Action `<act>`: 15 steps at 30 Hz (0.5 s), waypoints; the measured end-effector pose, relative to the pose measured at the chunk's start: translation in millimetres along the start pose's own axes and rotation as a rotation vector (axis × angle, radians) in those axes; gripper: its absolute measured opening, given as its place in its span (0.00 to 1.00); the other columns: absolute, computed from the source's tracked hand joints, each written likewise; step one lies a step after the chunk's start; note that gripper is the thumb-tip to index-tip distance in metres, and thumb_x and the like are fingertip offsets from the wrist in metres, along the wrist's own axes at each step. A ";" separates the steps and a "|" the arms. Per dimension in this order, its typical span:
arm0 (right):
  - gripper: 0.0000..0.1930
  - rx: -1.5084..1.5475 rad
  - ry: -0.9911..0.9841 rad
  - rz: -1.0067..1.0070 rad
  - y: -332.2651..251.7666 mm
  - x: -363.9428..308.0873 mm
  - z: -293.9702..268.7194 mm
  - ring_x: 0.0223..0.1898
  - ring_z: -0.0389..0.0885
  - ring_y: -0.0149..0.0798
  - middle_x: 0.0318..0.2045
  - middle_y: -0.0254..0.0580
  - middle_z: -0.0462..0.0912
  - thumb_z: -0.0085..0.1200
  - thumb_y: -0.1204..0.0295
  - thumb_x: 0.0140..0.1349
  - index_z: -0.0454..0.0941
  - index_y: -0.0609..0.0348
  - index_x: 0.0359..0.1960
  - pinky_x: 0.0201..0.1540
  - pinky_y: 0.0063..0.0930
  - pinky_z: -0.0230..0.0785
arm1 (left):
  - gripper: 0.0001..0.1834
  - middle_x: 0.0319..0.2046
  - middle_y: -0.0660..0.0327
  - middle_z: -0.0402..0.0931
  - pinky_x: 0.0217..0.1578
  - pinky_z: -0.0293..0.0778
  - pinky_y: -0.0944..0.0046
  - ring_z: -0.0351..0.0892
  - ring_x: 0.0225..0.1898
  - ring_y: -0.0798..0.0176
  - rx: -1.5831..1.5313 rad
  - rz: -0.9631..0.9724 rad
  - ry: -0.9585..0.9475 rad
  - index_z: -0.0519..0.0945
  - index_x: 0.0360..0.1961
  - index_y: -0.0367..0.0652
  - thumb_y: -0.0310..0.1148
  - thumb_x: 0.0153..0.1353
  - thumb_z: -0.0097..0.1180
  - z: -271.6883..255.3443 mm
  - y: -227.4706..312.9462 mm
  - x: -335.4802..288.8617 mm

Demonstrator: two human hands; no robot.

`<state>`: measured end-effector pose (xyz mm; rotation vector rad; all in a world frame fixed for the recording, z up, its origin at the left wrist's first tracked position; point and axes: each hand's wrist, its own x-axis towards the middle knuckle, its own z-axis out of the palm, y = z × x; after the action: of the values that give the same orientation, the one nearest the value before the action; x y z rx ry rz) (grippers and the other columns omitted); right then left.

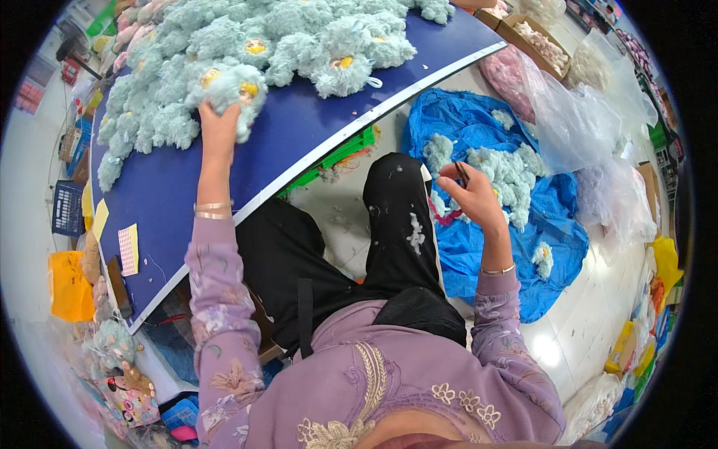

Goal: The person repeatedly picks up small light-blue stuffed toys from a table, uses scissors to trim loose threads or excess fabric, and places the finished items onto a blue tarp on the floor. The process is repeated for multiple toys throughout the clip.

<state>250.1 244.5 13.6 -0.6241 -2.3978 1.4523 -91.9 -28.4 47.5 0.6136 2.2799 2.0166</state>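
Note:
Pale blue fluffy plush toys (224, 37) with small doll-like faces and yellow parts lie heaped on the dark blue table (299, 135). At the near side of the heap, my left hand (218, 123) grips one plush toy (245, 82); its fingertips are partly sunk in the fur. My right hand (477, 198) is out to the right of my knee, above a blue plastic sheet (464, 262). Its fingers close on a small dark, slim tool (461, 173), which looks like thread snips. More pale blue plush pieces (505, 179) lie on that sheet below the hand.
A white edge strip (359, 123) borders the table above my legs. Clear plastic bags (583, 127) and an open cardboard box (535, 41) stand at the far right. Left of the table are a blue crate (67, 208) and an orange bag (71, 284). Lint clings to my trousers (396, 224).

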 end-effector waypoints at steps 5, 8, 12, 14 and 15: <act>0.13 0.241 -0.022 -0.007 -18.5 12.5 17.3 0.34 0.77 0.25 0.32 0.34 0.82 0.53 0.65 0.64 0.77 0.66 0.38 0.38 0.22 0.69 | 0.29 0.51 0.44 0.71 0.42 0.78 0.52 0.77 0.47 0.45 -0.916 -0.391 -0.350 0.62 0.60 0.33 0.32 0.57 0.42 33.0 10.2 -90.2; 0.16 0.331 -0.019 -0.060 -54.7 20.1 29.1 0.36 0.76 0.26 0.34 0.34 0.81 0.51 0.61 0.64 0.76 0.64 0.41 0.40 0.22 0.68 | 0.28 0.51 0.46 0.72 0.40 0.78 0.53 0.78 0.46 0.48 -0.970 -0.488 -0.497 0.63 0.60 0.34 0.34 0.58 0.42 70.3 11.0 -135.6; 0.24 0.234 -0.009 -0.281 -69.0 35.6 39.8 0.42 0.77 0.31 0.43 0.42 0.79 0.56 0.60 0.59 0.72 0.65 0.51 0.48 0.26 0.68 | 0.26 0.49 0.49 0.74 0.39 0.79 0.55 0.79 0.45 0.52 -0.997 -0.614 -0.697 0.64 0.59 0.35 0.35 0.61 0.45 104.3 12.8 -165.7; 0.28 0.067 -0.138 -0.246 -75.8 37.2 39.7 0.44 0.77 0.34 0.45 0.46 0.80 0.59 0.59 0.58 0.71 0.67 0.55 0.49 0.27 0.69 | 0.26 0.49 0.50 0.73 0.39 0.79 0.57 0.79 0.45 0.54 -0.939 -0.581 -0.668 0.64 0.60 0.35 0.35 0.62 0.49 113.2 24.0 -173.5; 0.28 0.101 -0.184 -0.187 -75.4 36.0 40.5 0.44 0.77 0.33 0.44 0.45 0.80 0.59 0.59 0.58 0.71 0.67 0.54 0.49 0.28 0.69 | 0.27 0.50 0.51 0.73 0.40 0.79 0.57 0.79 0.45 0.55 -0.909 -0.564 -0.652 0.63 0.60 0.35 0.35 0.62 0.51 116.1 26.2 -176.6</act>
<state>184.3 200.4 62.0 -0.2448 -2.4215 1.5980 110.7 28.1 14.0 0.3796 0.8848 1.8749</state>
